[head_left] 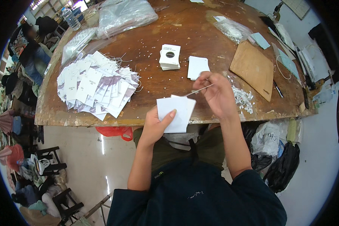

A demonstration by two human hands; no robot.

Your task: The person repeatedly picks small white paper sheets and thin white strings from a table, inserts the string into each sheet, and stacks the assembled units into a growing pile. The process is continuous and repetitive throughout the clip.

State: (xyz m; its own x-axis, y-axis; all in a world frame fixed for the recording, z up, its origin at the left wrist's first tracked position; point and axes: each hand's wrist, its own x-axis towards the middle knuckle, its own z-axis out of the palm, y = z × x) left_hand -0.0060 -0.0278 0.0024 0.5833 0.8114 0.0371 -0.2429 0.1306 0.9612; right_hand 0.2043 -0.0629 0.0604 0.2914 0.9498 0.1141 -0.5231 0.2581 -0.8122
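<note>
My left hand [153, 126] is closed around a few white card tags [173, 116], held just over the table's near edge with the thumb on top. A thin white string [200, 90] runs from the top of these tags to my right hand [217, 96], whose fingertips pinch its other end. Left of my hands lies a large heap of white tags with strings [92, 84]. Straight ahead stands a neat stack of cards with a black circle [170, 57]. Beside it is a plain white card stack [197, 67], close to my right fingers. Loose white tag strings [245, 100] lie right of my right hand.
The worn brown wooden table [147, 101] is sprinkled with tiny white bits. Clear plastic bags [126, 19] and a water bottle [70, 19] sit far left. A brown board [252, 69] and a pen [278, 89] lie at right. Filled bags [282, 165] stand below; a person [32, 52] is far left.
</note>
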